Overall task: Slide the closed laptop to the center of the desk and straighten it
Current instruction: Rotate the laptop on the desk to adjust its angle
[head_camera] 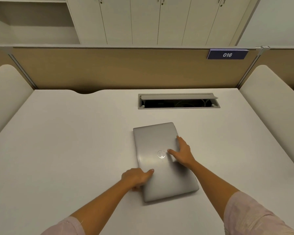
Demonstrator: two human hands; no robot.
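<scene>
A closed silver laptop [157, 146] lies on the white desk [66, 141], a little right of the middle, with its long side running away from me and slightly skewed. My left hand [136, 178] grips its left long edge near the front, thumb on the lid and fingers curled at the side. Along the right long edge my right hand [182, 152] rests, fingers spread flat on the lid beside the round logo. Both hands touch the laptop.
An open grey cable hatch [178, 101] is sunk into the desk just behind the laptop. A tan partition [109, 68] with a blue "016" plate [227, 54] closes the far edge. White rounded side panels [275, 106] flank the desk. Cabinets stand behind.
</scene>
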